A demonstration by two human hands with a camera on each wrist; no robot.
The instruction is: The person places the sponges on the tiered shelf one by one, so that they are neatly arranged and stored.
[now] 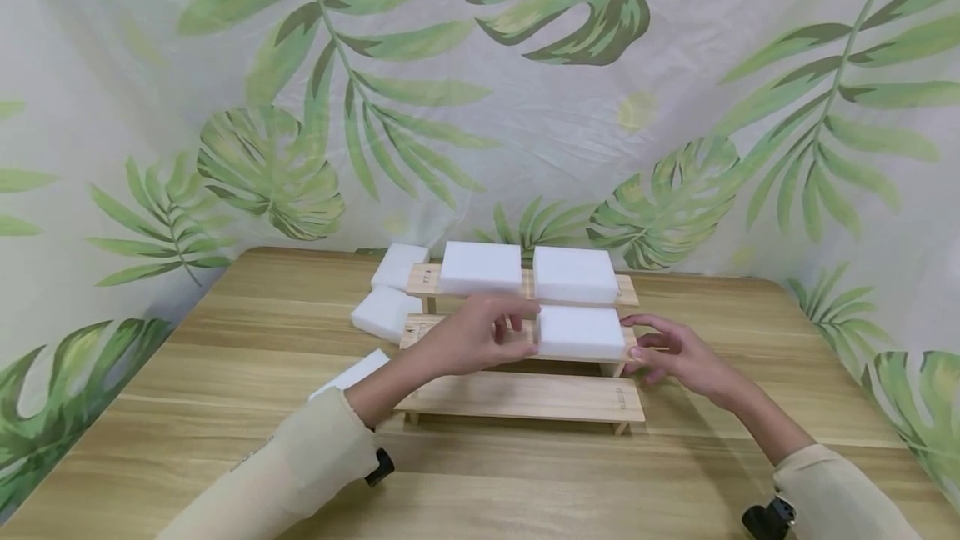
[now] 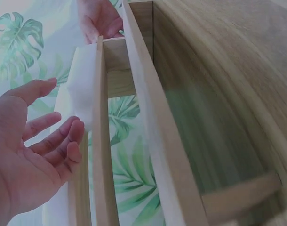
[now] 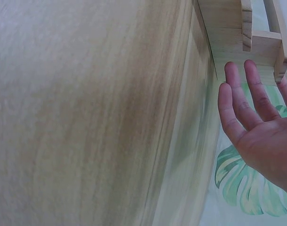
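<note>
Two white foam blocks [image 1: 387, 290] lie on the table [image 1: 225, 440] (wood grain), left of the grip; another [image 1: 351, 374] nearer; leaf-print curtain [image 1: 480, 107] behind.

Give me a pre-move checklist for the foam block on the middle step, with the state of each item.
1. Foam block lies flat on the middle step of the wooden rack: ok.
2. Left hand open at the block's left edge: ok; contact cannot tell.
3. Right hand open beside the rack's right end, holding nothing: ok.
4. Top step holds two blocks side by side: ok.
5. Bottom step bare: ok.
6. Spare blocks lie on the table left of the rack: ok.
</note>
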